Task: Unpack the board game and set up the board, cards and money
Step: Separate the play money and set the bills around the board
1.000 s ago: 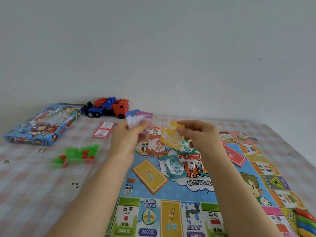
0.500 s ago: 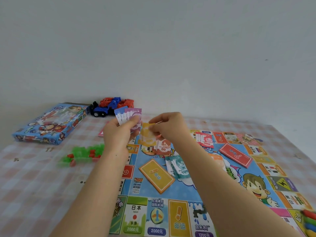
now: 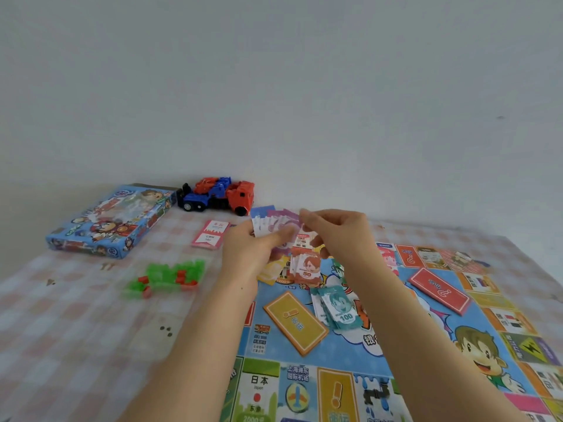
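The colourful game board (image 3: 451, 354) lies unfolded on the right of the table. My left hand (image 3: 246, 254) grips a fan of purple and blue paper notes (image 3: 274, 219) above the board's far left corner. My right hand (image 3: 338, 233) pinches the top edge of that fan. Below the hands lie a yellow note (image 3: 269, 274), a pile of orange 50 notes (image 3: 306, 268) and a pile of teal 100 notes (image 3: 338, 309). A yellow card deck (image 3: 295, 322) and a red card deck (image 3: 438, 290) sit on the board.
The blue game box (image 3: 109, 220) lies at the far left, with a red and blue toy truck (image 3: 217, 196) beside it. A pink card stack (image 3: 211, 234) and a heap of green and red plastic pieces (image 3: 166, 277) rest on the checked tablecloth (image 3: 76, 330).
My right hand no longer holds the yellow note, which now lies on the board under the hands. That hand has moved up to the fan of notes in my left hand.
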Demonstrator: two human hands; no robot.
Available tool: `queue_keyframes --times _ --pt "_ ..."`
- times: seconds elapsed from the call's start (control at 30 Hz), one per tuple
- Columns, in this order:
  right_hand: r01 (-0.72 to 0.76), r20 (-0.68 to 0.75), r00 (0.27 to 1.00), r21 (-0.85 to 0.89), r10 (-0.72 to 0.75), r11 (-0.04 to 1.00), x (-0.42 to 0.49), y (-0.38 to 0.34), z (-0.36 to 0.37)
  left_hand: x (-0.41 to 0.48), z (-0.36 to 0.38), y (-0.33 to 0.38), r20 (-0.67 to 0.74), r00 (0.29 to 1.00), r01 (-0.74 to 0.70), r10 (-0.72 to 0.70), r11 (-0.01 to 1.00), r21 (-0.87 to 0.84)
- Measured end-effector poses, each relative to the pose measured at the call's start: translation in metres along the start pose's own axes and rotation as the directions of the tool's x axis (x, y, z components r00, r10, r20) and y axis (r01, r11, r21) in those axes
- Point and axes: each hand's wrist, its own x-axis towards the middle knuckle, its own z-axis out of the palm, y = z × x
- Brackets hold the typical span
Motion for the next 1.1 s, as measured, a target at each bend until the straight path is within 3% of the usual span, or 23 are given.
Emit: queue_keyframes --times 0.13,0.27,0.37,0.63,0.83,1.0,1.1 --pt "-0.019 -0.033 0.999 0.009 0.02 1.0 -0.001 0.009 -0.008 -0.002 0.005 0.0 0.125 0.991 0.038 -0.04 0.999 0.023" --pt "-0.039 -0.03 0.999 0.088 0.042 0.995 -0.001 0.018 -0.014 -0.001 0.008 -0.001 0.148 0.984 0.114 -0.104 0.992 -0.062" --pt "-0.047 0.018 0.999 0.102 0.045 0.994 -0.003 0.021 -0.015 -0.001 0.009 -0.004 0.173 0.983 0.067 -0.066 0.998 -0.002" --pt "-0.055 0.045 0.998 0.123 0.05 0.991 -0.004 0.019 -0.017 -0.002 0.009 -0.005 0.162 0.986 0.038 -0.036 0.999 -0.01" --pt "-0.091 0.015 0.996 0.233 0.09 0.968 -0.001 0.02 -0.021 0.0 0.008 -0.004 0.138 0.984 0.125 -0.111 0.988 -0.096" --pt "-0.071 -0.025 0.996 0.265 0.081 0.961 0.001 0.018 -0.029 -0.002 0.007 -0.005 0.093 0.991 0.087 -0.095 0.993 0.085" --pt "-0.042 -0.05 0.997 0.192 0.052 0.981 0.001 0.015 -0.037 -0.003 0.007 -0.003 0.11 0.991 0.069 -0.081 0.992 0.108"
